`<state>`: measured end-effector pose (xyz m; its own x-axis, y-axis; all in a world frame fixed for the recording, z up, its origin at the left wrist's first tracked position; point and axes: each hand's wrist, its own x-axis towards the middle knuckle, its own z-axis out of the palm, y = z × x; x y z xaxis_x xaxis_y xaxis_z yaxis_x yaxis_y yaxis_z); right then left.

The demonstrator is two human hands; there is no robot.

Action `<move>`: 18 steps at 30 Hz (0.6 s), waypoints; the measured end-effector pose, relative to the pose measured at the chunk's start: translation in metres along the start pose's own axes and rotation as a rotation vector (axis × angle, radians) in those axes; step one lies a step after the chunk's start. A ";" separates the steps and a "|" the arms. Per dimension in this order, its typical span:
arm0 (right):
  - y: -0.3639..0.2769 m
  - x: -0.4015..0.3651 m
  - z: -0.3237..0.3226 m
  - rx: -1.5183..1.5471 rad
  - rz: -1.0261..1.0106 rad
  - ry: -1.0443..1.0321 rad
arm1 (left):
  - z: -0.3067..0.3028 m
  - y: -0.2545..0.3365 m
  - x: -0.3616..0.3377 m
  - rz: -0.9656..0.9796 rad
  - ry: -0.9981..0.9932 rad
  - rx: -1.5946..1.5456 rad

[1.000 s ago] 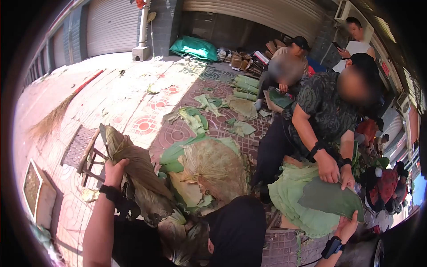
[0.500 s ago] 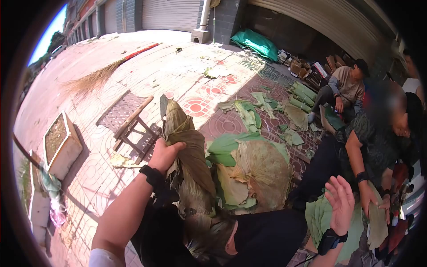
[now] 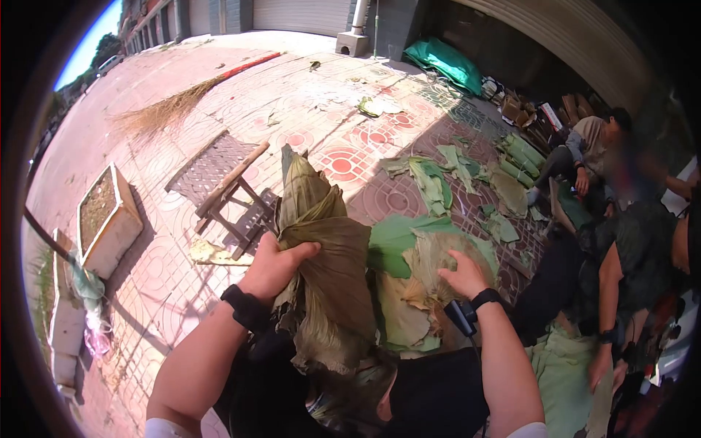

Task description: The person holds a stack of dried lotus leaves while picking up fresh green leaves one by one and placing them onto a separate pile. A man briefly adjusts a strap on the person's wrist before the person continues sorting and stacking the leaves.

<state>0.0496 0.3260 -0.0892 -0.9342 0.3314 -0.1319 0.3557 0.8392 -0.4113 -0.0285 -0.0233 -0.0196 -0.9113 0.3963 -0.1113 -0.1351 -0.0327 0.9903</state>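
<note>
My left hand [image 3: 276, 267] is wrapped around a bundle of dried brown lotus leaves [image 3: 330, 252], folded to a point at the top and ragged below. It is held upright in front of my lap. To the right, my right hand [image 3: 467, 279] has its fingers apart, with nothing in them. It hovers over a stack of flat, dry lotus leaves [image 3: 401, 306], overlapping the top leaf in this view. A greener leaf [image 3: 391, 244] shows at the stack's far left side.
A low wooden stool [image 3: 219, 175] and a soil-filled planter box [image 3: 109, 219] stand left. Behind lie a straw broom [image 3: 182, 102] and a green sack [image 3: 444, 64]. Leaf scraps [image 3: 431, 182] cover the paving. Co-workers sit at right, one person's hand [image 3: 600, 365] beside pale green leaves [image 3: 558, 379].
My right hand has swung left from the right side to above the leaf stack. The left hand keeps its hold on the bundle. My view has turned slightly left.
</note>
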 end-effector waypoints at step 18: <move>-0.106 0.082 0.152 -0.378 0.017 -0.152 | -0.055 0.003 0.001 -0.063 0.299 -0.108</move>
<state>-0.0686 0.1988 -0.1937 -0.9111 0.3032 -0.2793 0.3294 0.9428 -0.0512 -0.0512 -0.0738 -0.0208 -0.9715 0.1141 -0.2075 -0.2209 -0.1199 0.9679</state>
